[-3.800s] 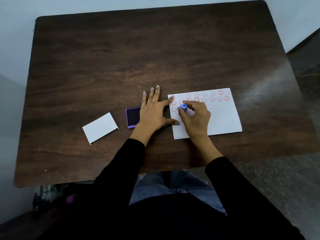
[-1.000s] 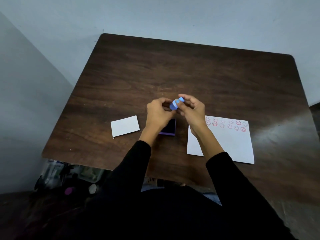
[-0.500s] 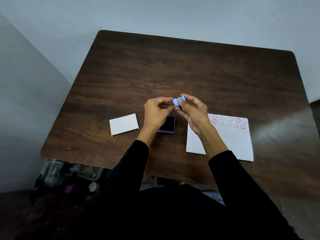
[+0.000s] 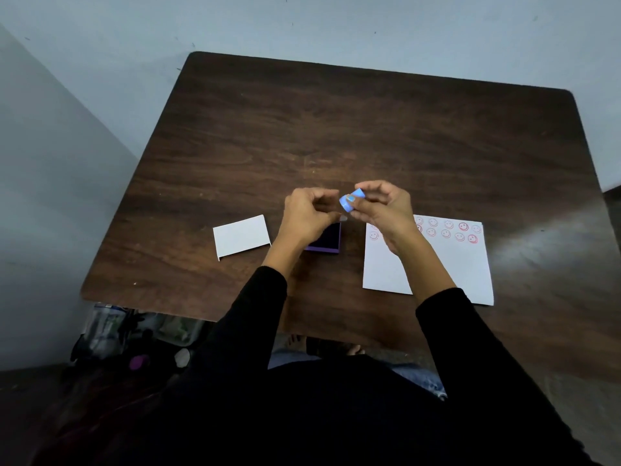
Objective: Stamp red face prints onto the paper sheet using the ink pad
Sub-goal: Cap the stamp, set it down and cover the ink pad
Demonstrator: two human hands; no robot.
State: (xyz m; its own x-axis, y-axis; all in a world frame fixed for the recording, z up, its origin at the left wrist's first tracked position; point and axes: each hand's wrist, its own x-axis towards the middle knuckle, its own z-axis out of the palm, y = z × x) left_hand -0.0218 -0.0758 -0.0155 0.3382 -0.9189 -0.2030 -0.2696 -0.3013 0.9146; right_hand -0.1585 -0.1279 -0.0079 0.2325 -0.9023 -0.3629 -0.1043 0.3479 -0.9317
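My right hand [image 4: 386, 210] pinches a small blue stamp [image 4: 351, 199] in the air above the table, tilted on its side. My left hand [image 4: 307, 215] hovers just left of the stamp with its fingers curled; whether it holds anything is hidden. Under the left hand lies the purple ink pad [image 4: 327, 240], partly covered. The white paper sheet [image 4: 450, 264] lies to the right with two rows of red face prints along its far edge, some behind my right wrist.
The white ink pad lid [image 4: 242, 237] lies on the dark wooden table [image 4: 336, 129] left of the pad. Pale walls stand behind and to the left. Bags and small items sit on the floor under the table's near left corner [image 4: 134, 341].
Earlier the right hand pressed the stamp on the sheet while the left held the paper flat. Both hands then rose over the ink pad; over the last second they have drawn slightly apart.
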